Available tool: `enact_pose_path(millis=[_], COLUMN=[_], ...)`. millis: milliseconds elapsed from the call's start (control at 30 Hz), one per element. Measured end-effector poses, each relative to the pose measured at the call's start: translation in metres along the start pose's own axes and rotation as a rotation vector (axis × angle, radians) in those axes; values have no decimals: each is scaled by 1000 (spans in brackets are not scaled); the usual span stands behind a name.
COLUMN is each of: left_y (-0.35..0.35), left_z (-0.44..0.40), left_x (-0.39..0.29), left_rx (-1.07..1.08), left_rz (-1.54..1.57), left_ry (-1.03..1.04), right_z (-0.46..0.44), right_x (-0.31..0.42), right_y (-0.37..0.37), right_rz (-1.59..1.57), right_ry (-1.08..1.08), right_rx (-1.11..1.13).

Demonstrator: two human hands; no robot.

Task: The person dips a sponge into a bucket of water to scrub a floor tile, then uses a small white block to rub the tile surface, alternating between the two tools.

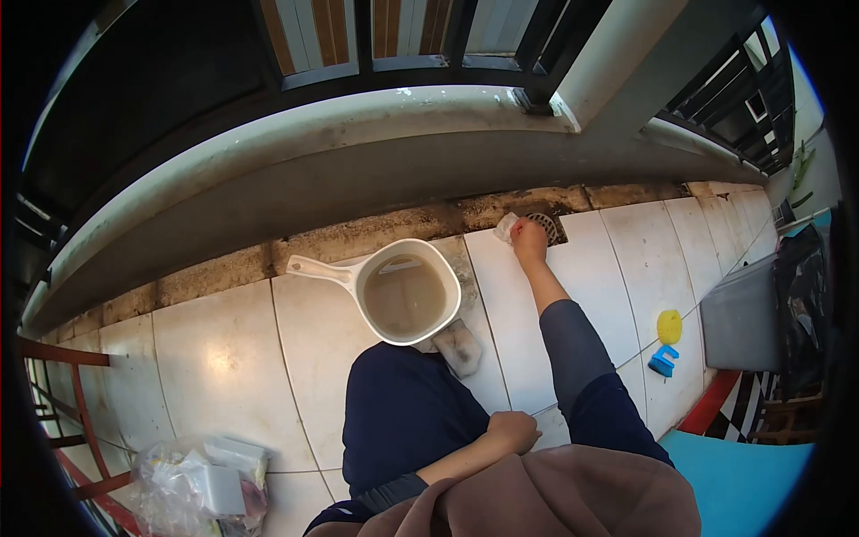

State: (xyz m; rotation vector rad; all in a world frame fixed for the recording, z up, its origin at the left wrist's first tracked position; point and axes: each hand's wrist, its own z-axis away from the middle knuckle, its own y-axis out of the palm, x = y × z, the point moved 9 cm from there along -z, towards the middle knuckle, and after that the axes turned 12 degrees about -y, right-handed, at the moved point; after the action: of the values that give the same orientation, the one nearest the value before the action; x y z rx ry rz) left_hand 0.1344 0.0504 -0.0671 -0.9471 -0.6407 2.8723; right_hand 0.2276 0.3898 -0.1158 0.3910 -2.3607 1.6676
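My right hand [529, 240] is closed on a crumpled whitish cloth [505, 227], pressed to the floor beside a round floor drain [548, 230]. My left hand [514, 432] rests by my bent knee with its fingers curled in, and nothing shows in it. A white dipper [364, 279] with a handle stands in front of that knee, holding cloudy water [405, 300]. Partly tucked under the dipper is a grey-stained, whitish block or folded cloth [459, 348].
White floor tiles [210, 367] meet a stained strip [358, 234] along a low wall. At right lie a yellow scrubber [669, 327] and a blue brush-like object [663, 361], near a grey bin [738, 313]. A clear plastic bag [170, 483] sits at lower left beside a red metal rack [85, 407].
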Motion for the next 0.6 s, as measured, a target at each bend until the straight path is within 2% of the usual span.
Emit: enact_pose_path(millis=[33,200,367,467,500,600], left_y=[-3,3,9,5,5,2], left_z=[1,0,-5,-5,-5,-4], left_x=[-2,-6,7,3,0,-5], left_rx=[2,30,13,5,4,9], left_rz=[0,-24,-8,-2,2,-22], left_ry=[0,18,-12,-1,7,23], right_z=[0,17,4,0,-1,13], right_x=[3,79,44,36,36,83], right_y=[0,14,2,-5,3,7], right_rz=[18,-140,-117,-69,-27,-137], right_ry=[14,-232,-133,-173,-158,-341], right_rx=[10,53,25,-20,26,48])
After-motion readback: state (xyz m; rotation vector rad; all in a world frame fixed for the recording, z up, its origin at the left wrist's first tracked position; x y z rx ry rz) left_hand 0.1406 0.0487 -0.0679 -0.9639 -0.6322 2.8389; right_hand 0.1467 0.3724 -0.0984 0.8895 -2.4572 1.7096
